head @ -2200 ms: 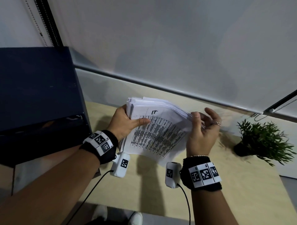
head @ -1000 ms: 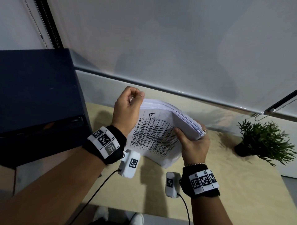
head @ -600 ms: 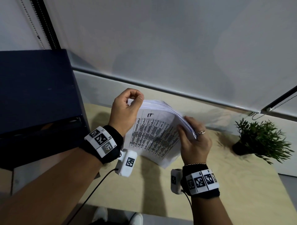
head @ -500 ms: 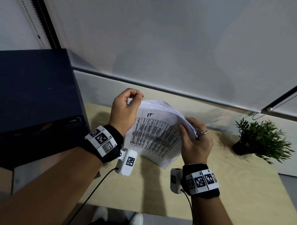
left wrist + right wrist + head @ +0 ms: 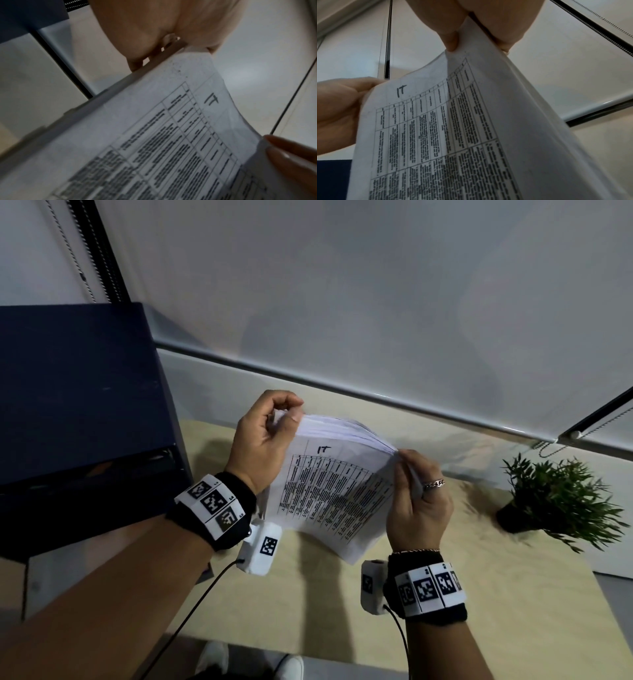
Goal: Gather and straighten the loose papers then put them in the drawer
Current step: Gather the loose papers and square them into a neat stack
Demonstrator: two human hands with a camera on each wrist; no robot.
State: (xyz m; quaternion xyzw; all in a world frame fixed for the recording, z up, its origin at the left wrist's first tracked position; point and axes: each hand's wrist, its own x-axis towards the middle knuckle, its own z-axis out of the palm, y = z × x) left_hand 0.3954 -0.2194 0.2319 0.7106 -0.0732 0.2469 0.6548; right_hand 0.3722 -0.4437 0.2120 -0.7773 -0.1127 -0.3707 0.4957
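A thick stack of white papers (image 5: 332, 484) stands tilted on its lower edge above the wooden table (image 5: 308, 604). The front sheet carries a printed table and a handwritten "IT" (image 5: 401, 91). My left hand (image 5: 263, 440) grips the stack's top left corner, fingers curled over the edge. My right hand (image 5: 416, 498) pinches the top right corner between thumb and fingers. The left wrist view shows the papers (image 5: 163, 142) and the right thumb tip (image 5: 291, 152). The dark blue drawer cabinet (image 5: 75, 412) stands to the left, with a narrow gap showing along its front.
A small potted green plant (image 5: 555, 498) stands on the table to the right. A white wall with a grey rail (image 5: 376, 398) runs behind the table. My shoes show beyond the table's near edge (image 5: 250, 662).
The left hand moved from the stack's left side up to its top left corner. The right hand shifted its hold along the right edge up to the top right corner.
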